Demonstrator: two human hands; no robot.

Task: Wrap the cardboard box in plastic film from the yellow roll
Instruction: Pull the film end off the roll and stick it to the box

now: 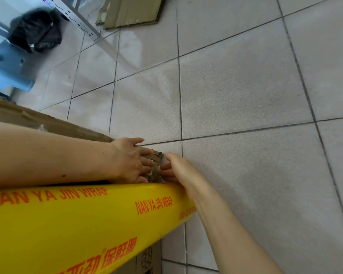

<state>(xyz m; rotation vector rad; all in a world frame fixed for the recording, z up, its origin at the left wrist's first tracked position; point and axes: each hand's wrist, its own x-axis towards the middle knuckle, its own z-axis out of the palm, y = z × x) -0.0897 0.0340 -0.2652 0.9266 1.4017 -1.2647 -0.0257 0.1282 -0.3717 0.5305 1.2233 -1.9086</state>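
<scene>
Your left hand (131, 161) presses straight fingers (148, 151) flat on the cardboard box (48, 123) corner; your right hand (178, 169) touches it from 3 o'clock, grip unclear. The yellow roll (67, 224) lies at 7 o'clock.

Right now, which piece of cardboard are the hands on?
The cardboard box beside the yellow roll: left hand and right hand touch its corner. The flattened cardboard on the floor lies untouched.

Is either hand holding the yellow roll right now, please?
No, the left hand and right hand are both at a corner of the cardboard box, beyond the yellow roll, which no fingers grasp.
</scene>
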